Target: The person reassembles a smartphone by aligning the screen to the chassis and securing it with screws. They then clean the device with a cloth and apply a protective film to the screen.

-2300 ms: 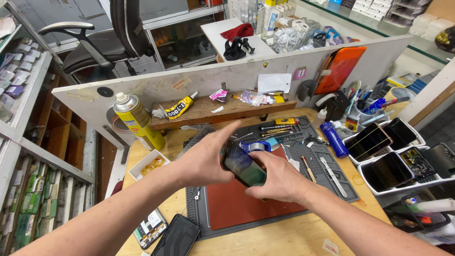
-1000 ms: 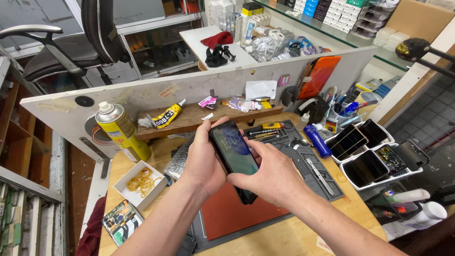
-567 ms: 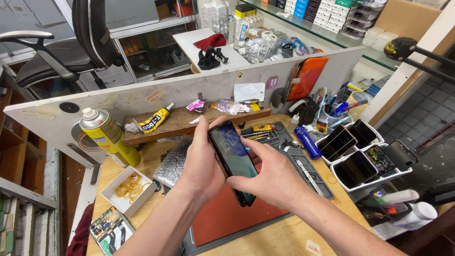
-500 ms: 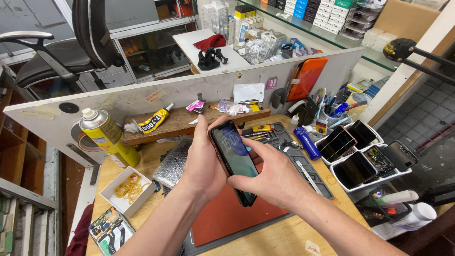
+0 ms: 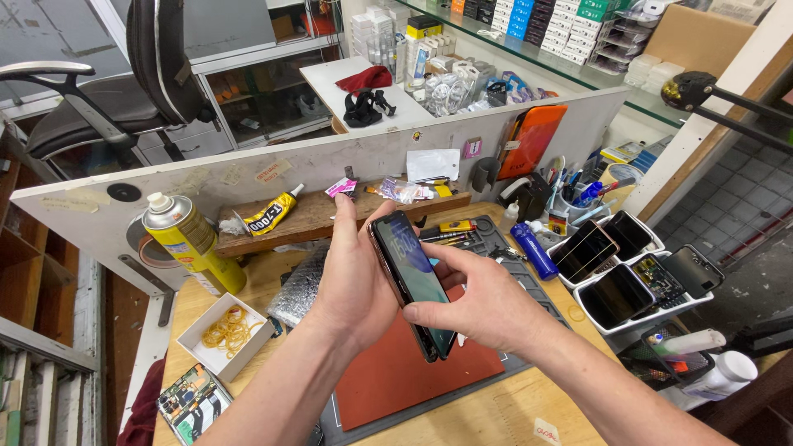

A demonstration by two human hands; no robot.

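Observation:
A dark smartphone (image 5: 410, 279) with a lit screen stands tilted above the work mat, gripped from both sides. My left hand (image 5: 351, 279) wraps its back and left edge, fingers reaching over the top. My right hand (image 5: 479, 301) presses thumb and fingers on the screen's right edge and lower part. Beneath them lies the red pad (image 5: 388, 376) of a grey repair mat (image 5: 496, 239).
A yellow spray can (image 5: 186, 242) stands at the left, a white box of rubber bands (image 5: 225, 332) near it. White trays of several phones (image 5: 628, 272) sit at the right. A glue tube (image 5: 268, 217) rests on a wooden shelf, and a blue bottle (image 5: 533, 248) lies behind my right hand.
The phone was low over the mat 2.3 s ago; both hands have raised and tilted it upright. Since about a second ago the grip has hardly shifted while the view moved.

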